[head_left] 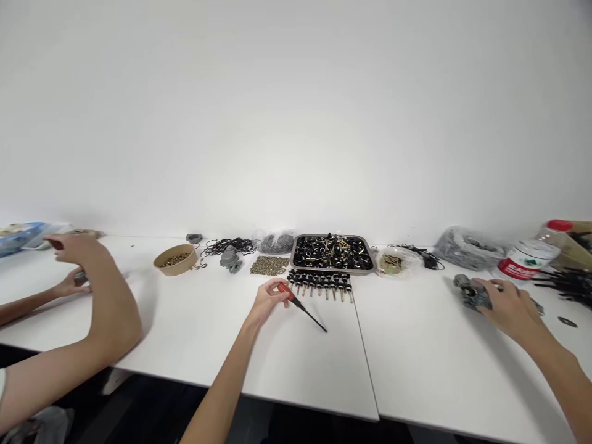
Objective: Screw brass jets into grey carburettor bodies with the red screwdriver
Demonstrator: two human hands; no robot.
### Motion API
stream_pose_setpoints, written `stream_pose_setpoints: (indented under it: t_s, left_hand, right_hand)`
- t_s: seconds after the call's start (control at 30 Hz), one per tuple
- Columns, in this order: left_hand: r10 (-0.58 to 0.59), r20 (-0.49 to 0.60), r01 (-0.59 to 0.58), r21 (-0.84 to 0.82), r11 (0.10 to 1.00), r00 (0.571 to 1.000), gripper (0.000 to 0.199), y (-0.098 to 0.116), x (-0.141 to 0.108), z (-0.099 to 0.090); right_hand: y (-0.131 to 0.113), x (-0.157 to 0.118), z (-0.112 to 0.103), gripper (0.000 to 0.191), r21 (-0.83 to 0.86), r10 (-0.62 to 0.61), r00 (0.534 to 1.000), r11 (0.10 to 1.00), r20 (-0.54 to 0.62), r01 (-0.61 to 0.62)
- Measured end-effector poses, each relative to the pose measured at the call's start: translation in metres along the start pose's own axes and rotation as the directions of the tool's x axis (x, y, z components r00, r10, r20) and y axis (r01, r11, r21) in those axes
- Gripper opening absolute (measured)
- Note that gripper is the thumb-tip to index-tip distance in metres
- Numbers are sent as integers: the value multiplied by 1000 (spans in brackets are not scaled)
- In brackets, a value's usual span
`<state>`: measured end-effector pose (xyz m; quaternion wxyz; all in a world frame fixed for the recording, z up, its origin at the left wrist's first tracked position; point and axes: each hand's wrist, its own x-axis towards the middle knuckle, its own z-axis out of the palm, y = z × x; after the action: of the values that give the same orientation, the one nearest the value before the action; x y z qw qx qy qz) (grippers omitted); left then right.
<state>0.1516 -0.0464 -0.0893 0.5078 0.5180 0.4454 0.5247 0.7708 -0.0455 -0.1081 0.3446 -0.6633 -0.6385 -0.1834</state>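
Left hand (269,297) closed round screwdriver (300,306): red handle, thin dark shaft slanting down over white table (319,364), just before the row of black-headed brass pins (320,281). Right hand (507,308), fingers half-curled, grips mottled grey metal casting (472,293) at right.

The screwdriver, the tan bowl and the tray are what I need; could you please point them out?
Screwdriver (300,305): head view, dark part beyond the red handle.
Tan bowl (184,267): head view, outer wall.
Tray (361,271): head view, front rim.

A red-handled screwdriver (303,308) slants over the table (305,364), well left of a lumpy grey part (470,292).
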Motion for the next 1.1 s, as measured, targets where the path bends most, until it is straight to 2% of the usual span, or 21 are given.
stream_pose_setpoints:
  t_s: [0.1, 0.17, 0.27, 0.33, 0.43, 0.5, 0.57, 0.7, 0.8, 0.93, 1.1]
  left_hand:
    - [-2, 65, -11, 192, 981, 998, 38, 2, -5, 11]
    - [18, 91, -45, 307, 951, 996, 29, 3, -8, 17]
    - [45, 139, -101, 426, 899, 989, 17, 3, -13, 23]
    - [63, 157, -131, 474, 871, 986, 13, 3, -16, 25]
    - [105, 134, -160, 513, 843, 985, 16, 9, -13, 22]
    - [150, 65, -162, 524, 836, 987, 17, 21, 1, 11]
    - [209, -64, -144, 528, 837, 976, 17, 38, 24, -7]
    - [304, -348, -101, 496, 862, 887, 20, 73, 79, -59]
    - [292, -456, -73, 438, 896, 841, 21, 88, 104, -94]
    - [226, -501, -39, 356, 934, 835, 28, 88, 112, -119]
    - [165, -480, -4, 319, 948, 861, 27, 88, 99, -128]
  right_hand:
    - [-37, -4, 9, 50, -152, 15, 1000, 988, 25, -11]
    - [-79, -2, 17, 52, -124, -25, 998, 992, 49, 31]
    - [-149, 1, 34, 46, 31, -133, 986, 991, 101, 130]
    - [-188, -1, 45, 41, 156, -150, 985, 978, 82, 135]
    - [-222, -12, 56, 36, 346, -150, 988, 929, 29, 131]
    - [-228, -19, 58, 33, 445, -126, 992, 890, 20, 104]
    - [-227, -22, 55, 30, 506, -71, 997, 862, 38, 42]
    - [-221, -18, 48, 26, 542, 62, 997, 836, 50, -79]
    - [-217, -14, 47, 26, 556, 89, 995, 825, 56, -105]
    - [-214, -14, 50, 26, 555, 98, 992, 822, 85, -128]
    - [-215, -14, 52, 25, 573, 86, 985, 804, 146, -155]
